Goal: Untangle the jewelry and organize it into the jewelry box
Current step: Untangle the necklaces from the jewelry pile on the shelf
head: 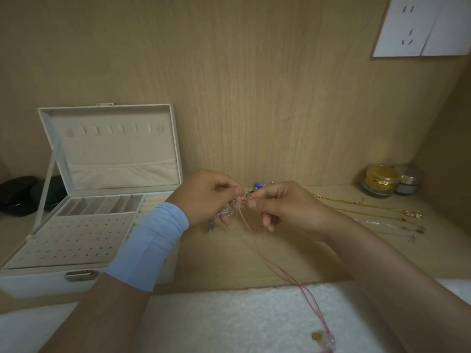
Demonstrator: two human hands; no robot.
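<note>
- your left hand (204,197) and right hand (285,207) meet above the desk (229,253). thumb and forefinger of each pinch the tangle (235,207) of fine chains, the other fingers curled under.
- the tangle hangs between your fingertips, off the desk. a pink cord (280,266) runs from it toward five o'clock, across a white towel (216,324), to a small gold charm (316,335) near the bottom edge.
- pull your hands apart hard and the knot will likely cinch tighter, or a thin link may give; the strands look fine enough for either.
- the cord's far end lies on the towel's pile, so a quick lift could snag the charm there and jerk the knot out of your pinch.
- at three o'clock of your hands, necklaces (369,212) lie in separate lines on the desk. a careless sweep of your right forearm could rake them into a heap.
- the jewelry box (38,281) stands open at nine o'clock, lid (112,149) propped upright. no jewelry can be made out in its trays, so the sorting looks not yet begun.
- the desk is pale wood grain with a matching back panel (254,98). there are two jars (382,180) at two o'clock, a white wall socket (418,26) at one o'clock, and dark cases (17,194) beyond the box; the light is dim.
</note>
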